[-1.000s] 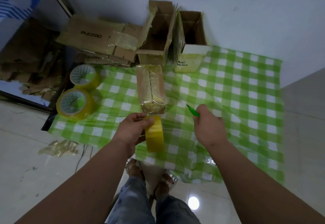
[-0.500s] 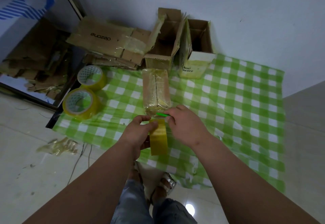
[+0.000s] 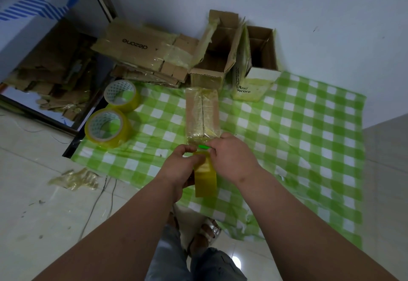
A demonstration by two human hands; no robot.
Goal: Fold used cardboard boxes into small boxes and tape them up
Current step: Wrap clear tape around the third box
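Note:
A small taped cardboard box (image 3: 202,115) lies lengthwise on the green checked cloth (image 3: 298,130). Just in front of its near end my left hand (image 3: 182,166) grips a yellow tape roll (image 3: 205,174) held on edge. My right hand (image 3: 231,157) holds a green cutter (image 3: 204,147), its tip showing between the two hands, right at the strip of tape between roll and box. The cutter's body is hidden in my fist.
Two more yellow tape rolls (image 3: 108,127) (image 3: 121,95) sit at the cloth's left edge. Flattened cardboard (image 3: 143,53) and two open boxes (image 3: 217,53) (image 3: 258,64) stand against the wall. Crumpled tape scrap (image 3: 75,178) lies on the tiled floor. My feet are below.
My right hand has swung left from over the cloth to the tape roll, bringing the green cutter against the tape by the box end. The left hand keeps holding the roll.

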